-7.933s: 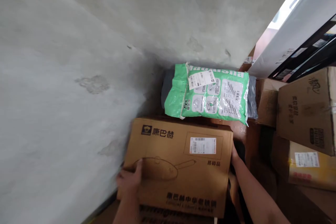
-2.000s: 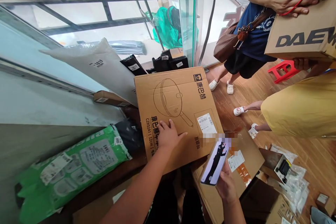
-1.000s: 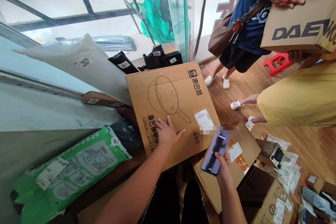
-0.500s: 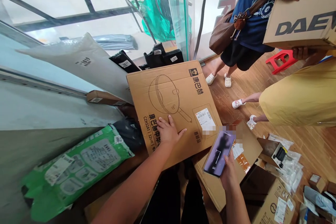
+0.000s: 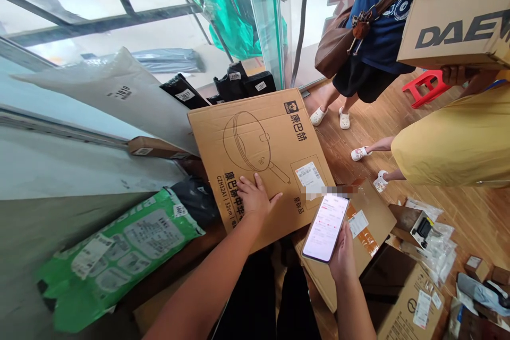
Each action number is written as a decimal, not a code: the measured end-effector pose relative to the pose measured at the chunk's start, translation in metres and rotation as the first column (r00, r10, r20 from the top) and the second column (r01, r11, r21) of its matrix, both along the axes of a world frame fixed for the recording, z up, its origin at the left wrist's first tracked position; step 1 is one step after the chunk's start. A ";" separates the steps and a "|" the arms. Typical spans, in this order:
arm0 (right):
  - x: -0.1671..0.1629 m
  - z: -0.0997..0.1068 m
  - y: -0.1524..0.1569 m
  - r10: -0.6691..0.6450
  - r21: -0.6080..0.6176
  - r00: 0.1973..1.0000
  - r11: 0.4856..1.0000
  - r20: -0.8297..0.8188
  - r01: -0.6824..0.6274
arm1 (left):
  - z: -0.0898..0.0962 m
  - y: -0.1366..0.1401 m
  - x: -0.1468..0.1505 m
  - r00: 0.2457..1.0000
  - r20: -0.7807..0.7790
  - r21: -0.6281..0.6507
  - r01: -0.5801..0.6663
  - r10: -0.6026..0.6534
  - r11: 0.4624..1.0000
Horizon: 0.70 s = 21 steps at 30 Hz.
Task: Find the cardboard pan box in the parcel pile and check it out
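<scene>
My left hand (image 5: 255, 197) lies on the face of a large cardboard box (image 5: 274, 117), its fingers spread. The box is tilted and bears a line drawing of a lidded frying pan, printed characters and a white shipping label (image 5: 311, 178). To its right, my right hand (image 5: 341, 252) is wrapped around a smartphone (image 5: 324, 228), whose bright screen shows a white page with small text I cannot read. Under the phone is another cardboard box (image 5: 376, 212) with brown tape and a label.
Left stand a green parcel (image 5: 147, 244), a white bubble mailer (image 5: 127, 82) and black parcels (image 5: 235, 82) by a glass panel (image 5: 263, 16). At right, a person in yellow (image 5: 446, 143) holds a carton (image 5: 450, 26) beside another in blue. Small boxes (image 5: 476, 268) and plastic packaging lie on the floor.
The phone's screen has gone from a dark purple lock display to a bright white page. My right hand and the phone have shifted slightly left. My left hand stays on the box.
</scene>
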State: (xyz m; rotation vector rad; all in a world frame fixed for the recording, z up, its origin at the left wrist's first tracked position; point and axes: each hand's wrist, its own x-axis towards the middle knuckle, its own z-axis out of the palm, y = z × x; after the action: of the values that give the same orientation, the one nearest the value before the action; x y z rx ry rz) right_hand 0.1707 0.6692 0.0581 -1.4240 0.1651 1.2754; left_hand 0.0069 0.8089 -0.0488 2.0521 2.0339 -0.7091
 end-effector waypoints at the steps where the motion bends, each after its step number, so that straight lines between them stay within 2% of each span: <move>1: -0.003 0.002 0.002 0.010 0.005 1.000 1.000 -0.009 -0.010 | 0.000 0.000 0.000 1.000 0.006 0.004 -0.007 0.007 1.000; 12: -0.009 0.012 0.015 -0.040 0.091 0.998 0.995 0.044 0.036 | -0.002 -0.001 -0.001 0.999 -0.042 0.026 0.032 -0.031 0.999; 18: -0.007 0.005 0.022 -0.130 0.023 0.991 0.991 0.006 0.130 | -0.003 -0.002 0.000 0.997 -0.061 0.032 0.042 -0.040 0.999; 21: -0.009 -0.002 0.027 -0.164 -0.066 0.986 0.985 -0.017 0.162 | -0.002 -0.003 0.001 0.997 -0.062 0.030 0.039 -0.037 0.999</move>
State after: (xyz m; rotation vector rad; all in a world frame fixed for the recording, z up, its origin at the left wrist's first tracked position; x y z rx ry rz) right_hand 0.1619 0.6957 0.0565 -1.4210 0.3343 1.1608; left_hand 0.0078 0.8060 -0.0506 2.1162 2.0561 -0.7607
